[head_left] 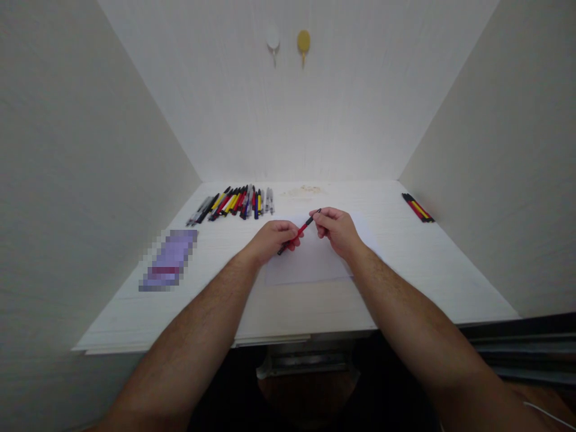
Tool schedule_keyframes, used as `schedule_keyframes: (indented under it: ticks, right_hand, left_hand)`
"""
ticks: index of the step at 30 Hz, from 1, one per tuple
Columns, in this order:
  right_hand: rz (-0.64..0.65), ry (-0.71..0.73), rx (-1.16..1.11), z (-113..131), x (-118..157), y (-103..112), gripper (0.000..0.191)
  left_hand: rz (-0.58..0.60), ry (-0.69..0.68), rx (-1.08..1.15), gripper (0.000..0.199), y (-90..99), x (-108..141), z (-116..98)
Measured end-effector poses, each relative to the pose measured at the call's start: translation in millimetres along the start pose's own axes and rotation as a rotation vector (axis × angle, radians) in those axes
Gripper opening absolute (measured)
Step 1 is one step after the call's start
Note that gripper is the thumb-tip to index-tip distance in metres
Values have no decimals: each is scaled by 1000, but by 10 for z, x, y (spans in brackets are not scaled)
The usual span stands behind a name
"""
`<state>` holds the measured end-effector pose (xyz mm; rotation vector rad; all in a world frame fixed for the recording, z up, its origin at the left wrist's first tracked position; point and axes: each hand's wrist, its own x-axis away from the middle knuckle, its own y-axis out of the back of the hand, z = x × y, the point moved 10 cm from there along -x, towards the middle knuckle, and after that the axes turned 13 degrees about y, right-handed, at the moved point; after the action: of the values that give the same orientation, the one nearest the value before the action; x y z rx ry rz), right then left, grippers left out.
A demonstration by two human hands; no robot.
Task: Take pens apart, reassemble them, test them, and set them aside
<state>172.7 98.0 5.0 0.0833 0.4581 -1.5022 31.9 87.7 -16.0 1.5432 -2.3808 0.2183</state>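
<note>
A red pen (302, 230) with a black grip and a dark end slants up to the right between my hands. My left hand (275, 237) is closed round its red barrel, with the dark end poking out below. At the upper, black end, the thumb and fingers of my right hand (336, 230) pinch the pen near its tip. Beneath both hands lies a white sheet of paper (310, 267), partly covered by them. A spread of several pens (234, 203), in red, yellow, black, blue and clear, lies on the table to the back left.
A few red, yellow and black pens (418, 207) lie by the right wall. On the left of the white table (432, 264) is a blurred purple object (173, 255). Walls enclose three sides; two hooks, one white (273, 41) and one gold (303, 42), hang at the back.
</note>
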Motion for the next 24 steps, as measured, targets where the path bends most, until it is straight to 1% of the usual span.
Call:
schedule_keyframes:
  ticks: [5,9,16,21,24]
  right_hand:
    - [42,-7,-57,4,11,-27,26]
    - [41,-9,-30,1,13,-12,24]
    - [19,34,35,18,-7,14,25]
    - [5,34,82,3,-11,39,29]
    - [2,28,73,6,-5,40,29]
  left_hand:
    - [11,-14,-17,20,-29,-7,8]
    - [5,-40,-14,17,-29,-6,-6]
    - [-30,-106,-75,16,-5,-3,-47]
    - [-79,-111,-112,18,27,-9,-41]
    - [-76,-107,-81,17,32,-15,-34]
